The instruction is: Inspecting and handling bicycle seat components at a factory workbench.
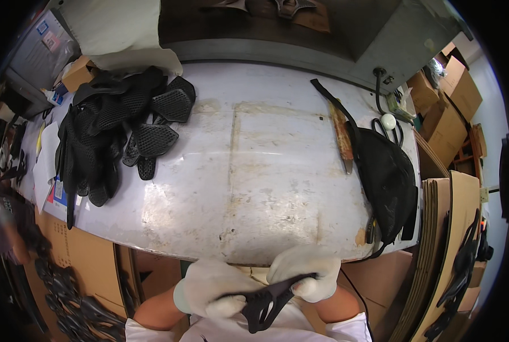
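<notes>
Both my hands wear whitish gloves and are held close to my body, just off the table's near edge. A black, flexible-looking piece with slotted openings (278, 290) is stretched between them, its narrow end pointing down toward my shirt. It resembles a bicycle saddle part. My left hand (216, 288) is closed on its left side, the thumb lying along the edge. My right hand (307, 275) pinches the opposite upper end. Some fingers are hidden behind the piece and inside the gloves' folds.
On the stained white table (254, 188), black honeycomb-mesh pieces (117, 114) are heaped at left. A black bag (385, 176) with a strap and a rusty flat blade (341, 134) lie at right. Behind stands a grey metal cabinet (277, 51). Cardboard (434, 228) leans at right; black saddle-shaped parts (83, 302) sit lower left.
</notes>
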Available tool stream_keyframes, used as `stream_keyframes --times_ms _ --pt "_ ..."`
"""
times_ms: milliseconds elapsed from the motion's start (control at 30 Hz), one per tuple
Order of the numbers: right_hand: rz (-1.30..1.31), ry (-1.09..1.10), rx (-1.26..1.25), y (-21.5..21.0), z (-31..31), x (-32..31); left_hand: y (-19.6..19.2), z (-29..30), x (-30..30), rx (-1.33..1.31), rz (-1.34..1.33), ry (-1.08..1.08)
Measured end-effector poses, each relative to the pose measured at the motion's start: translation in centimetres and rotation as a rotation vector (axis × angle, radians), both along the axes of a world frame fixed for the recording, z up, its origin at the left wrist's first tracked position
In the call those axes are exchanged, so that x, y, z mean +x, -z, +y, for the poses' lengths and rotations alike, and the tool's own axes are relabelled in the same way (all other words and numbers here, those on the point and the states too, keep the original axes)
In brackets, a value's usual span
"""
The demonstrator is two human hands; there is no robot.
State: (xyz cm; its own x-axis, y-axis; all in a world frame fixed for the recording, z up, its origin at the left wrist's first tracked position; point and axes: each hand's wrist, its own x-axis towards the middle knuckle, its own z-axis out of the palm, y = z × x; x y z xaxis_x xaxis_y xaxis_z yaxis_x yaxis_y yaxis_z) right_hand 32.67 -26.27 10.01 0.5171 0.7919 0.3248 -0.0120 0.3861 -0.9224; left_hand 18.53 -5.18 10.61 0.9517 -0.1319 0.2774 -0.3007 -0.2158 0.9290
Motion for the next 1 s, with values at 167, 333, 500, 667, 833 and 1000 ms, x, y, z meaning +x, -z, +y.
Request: stream_keyframes --times_ms 167,333,500,667,833,1000 --pt "0.008 0.254 -0.695 -2.8 -0.4 -1.4 -0.9 -0.6 0.5 -0.331 0.601 -0.227" --pt "0.088 0.188 -0.816 -2.9 -0.4 -1.3 -0.9 -1.0 0.7 -0.356 0.770 -0.158" --pt "0.104 0.179 -0.818 -2.4 -0.2 -1.5 0.2 -1.9 0.3 -0.359 0.739 -0.268" --pt "0.043 0.059 -0.776 -2.3 -1.0 -0.4 -0.6 -2.2 0.5 -0.285 0.750 -0.284" --pt "-0.089 -0.109 -0.790 -2.1 -3.0 0.9 -1.5 -1.6 2.1 -0.318 0.676 -0.045" --pt "-0.123 -0.130 -0.897 -2.2 -3.3 1.2 -1.9 -1.7 2.6 -0.165 0.630 0.000"
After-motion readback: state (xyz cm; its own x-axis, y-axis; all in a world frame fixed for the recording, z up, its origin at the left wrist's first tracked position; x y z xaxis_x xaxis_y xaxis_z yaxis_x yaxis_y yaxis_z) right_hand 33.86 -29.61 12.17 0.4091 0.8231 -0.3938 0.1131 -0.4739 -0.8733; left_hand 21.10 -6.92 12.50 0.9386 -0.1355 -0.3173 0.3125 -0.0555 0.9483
